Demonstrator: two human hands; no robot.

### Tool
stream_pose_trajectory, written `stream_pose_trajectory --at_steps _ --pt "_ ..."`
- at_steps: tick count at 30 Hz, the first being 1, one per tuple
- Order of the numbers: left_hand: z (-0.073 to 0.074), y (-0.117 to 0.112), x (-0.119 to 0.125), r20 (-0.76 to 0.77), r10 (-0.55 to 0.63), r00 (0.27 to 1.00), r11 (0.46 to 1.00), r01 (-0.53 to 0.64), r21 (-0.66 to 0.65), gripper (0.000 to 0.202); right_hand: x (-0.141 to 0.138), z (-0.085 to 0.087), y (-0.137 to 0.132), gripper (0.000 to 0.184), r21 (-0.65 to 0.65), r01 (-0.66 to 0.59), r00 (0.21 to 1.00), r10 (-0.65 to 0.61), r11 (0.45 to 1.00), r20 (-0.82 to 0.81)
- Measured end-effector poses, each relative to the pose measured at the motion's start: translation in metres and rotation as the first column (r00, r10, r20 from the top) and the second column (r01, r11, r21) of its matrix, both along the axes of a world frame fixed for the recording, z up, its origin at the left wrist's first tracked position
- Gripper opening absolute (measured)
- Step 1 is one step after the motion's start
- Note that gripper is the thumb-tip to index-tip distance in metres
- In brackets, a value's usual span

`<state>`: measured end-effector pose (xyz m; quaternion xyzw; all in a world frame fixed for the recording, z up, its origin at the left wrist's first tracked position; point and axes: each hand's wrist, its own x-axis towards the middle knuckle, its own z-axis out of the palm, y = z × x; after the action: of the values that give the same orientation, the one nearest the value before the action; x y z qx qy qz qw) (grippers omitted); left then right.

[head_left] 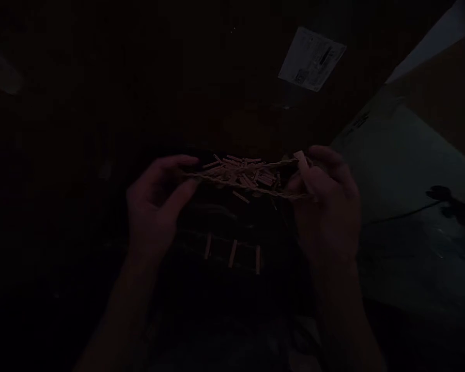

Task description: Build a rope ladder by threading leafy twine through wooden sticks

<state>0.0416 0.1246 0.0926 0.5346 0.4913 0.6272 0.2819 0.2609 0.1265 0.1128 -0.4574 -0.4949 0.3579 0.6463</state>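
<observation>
The picture is very dark. A brown twisted twine (225,182) runs in two strands between my hands. On the left, its end lies between the thumb and fingers of my left hand (155,194), which are curled about it. My right hand (327,188) is closed at the other end, on the twine and a small pale flat strip (301,159) that sticks up by the thumb. Just beyond the twine lies a loose pile of small wooden sticks (251,164), perhaps mini clothespins; the dimness hides their exact form.
Nearer me, three small sticks (233,253) stand side by side in a spaced row on the dark surface. A white printed label (312,59) lies far off to the right. At the right edge are a pale surface (403,155) and a dark object with a cable (437,194).
</observation>
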Motion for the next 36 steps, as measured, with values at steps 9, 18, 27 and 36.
stream_pose_trajectory --at_steps 9,18,27,36 --pt "0.019 0.022 -0.030 -0.222 0.299 0.928 0.949 -0.264 0.174 0.022 0.006 -0.068 -0.022 0.018 -0.069 0.129 0.974 -0.113 0.989 0.198" --pt "-0.056 0.039 -0.047 -0.841 -0.283 0.462 0.880 -0.225 -0.419 0.047 0.029 -0.129 -0.033 0.023 -0.164 0.006 0.646 0.122 0.986 0.754" --pt "-0.077 0.028 -0.039 -0.895 -0.291 0.337 0.928 -0.128 -0.350 0.033 0.056 -0.118 -0.028 0.030 -0.378 -0.094 0.519 0.369 0.921 0.771" --pt "-0.079 0.030 -0.016 -0.741 -0.348 0.574 0.929 0.319 -0.190 0.020 0.054 -0.117 -0.014 0.033 -0.505 -0.118 0.577 0.473 0.855 0.666"
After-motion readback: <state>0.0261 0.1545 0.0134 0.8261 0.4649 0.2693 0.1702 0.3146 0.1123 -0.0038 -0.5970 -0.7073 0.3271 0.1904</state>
